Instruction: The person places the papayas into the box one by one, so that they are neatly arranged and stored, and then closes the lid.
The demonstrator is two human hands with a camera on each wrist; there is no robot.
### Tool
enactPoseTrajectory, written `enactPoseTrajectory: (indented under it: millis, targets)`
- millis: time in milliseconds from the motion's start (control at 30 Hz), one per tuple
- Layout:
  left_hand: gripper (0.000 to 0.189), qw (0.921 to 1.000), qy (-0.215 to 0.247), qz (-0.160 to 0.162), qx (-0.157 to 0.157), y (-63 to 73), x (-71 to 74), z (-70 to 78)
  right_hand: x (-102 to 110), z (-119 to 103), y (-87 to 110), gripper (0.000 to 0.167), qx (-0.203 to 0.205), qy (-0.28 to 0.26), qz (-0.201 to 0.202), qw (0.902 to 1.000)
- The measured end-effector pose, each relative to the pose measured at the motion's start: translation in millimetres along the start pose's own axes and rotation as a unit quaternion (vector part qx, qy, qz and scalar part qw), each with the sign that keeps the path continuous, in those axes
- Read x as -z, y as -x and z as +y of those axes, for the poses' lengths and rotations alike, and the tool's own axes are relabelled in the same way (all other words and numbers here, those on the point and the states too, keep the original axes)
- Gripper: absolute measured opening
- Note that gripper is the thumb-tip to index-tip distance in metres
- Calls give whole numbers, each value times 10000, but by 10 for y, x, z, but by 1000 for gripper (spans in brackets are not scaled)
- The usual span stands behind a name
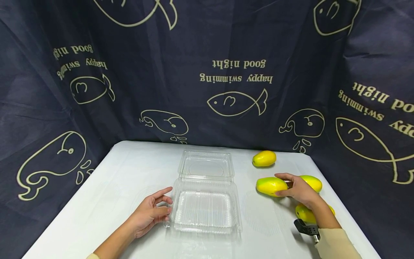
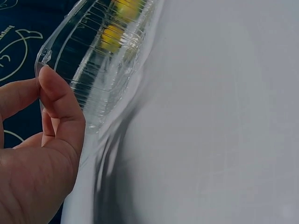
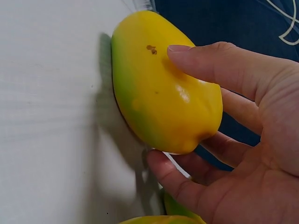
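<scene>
In the head view my right hand (image 1: 299,189) grips a yellow-green mango (image 1: 270,186) by its right end. Up close in the right wrist view, the thumb lies on the skin of the mango (image 3: 163,88) and other fingers reach round its far side and end. Whether it touches the table, I cannot tell. My left hand (image 1: 150,214) is at the left edge of an opened clear plastic clamshell box (image 1: 205,228), fingers loosely bent, thumb and fingertips close to its rim. The box lid (image 1: 207,154) lies folded back, away from me.
Another mango (image 1: 264,158) sits farther back on the white table (image 1: 129,169). Two more mangoes lie at the right, one (image 1: 312,183) behind my right hand and one (image 1: 305,213) partly under that forearm. A dark patterned cloth (image 1: 181,79) walls the table's back and sides.
</scene>
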State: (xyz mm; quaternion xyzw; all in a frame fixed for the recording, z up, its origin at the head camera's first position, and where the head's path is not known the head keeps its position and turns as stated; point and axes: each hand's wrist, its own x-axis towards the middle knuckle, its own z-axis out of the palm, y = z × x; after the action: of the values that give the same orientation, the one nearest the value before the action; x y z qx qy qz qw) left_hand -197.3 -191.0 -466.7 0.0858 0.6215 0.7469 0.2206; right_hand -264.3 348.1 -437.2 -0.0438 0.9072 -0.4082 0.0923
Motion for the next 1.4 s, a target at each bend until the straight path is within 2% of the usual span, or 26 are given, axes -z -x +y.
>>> enactPoseTrajectory:
  millis: [633,1400]
  targets:
    - [91,10000,-15,13,-44,-3,17,-21,11,-7,-1,84,-118,-37,-43,9999]
    - [88,10000,-14,-80,-32,13,22,-12,-31,-3,-2,81,-150,52,118,9998]
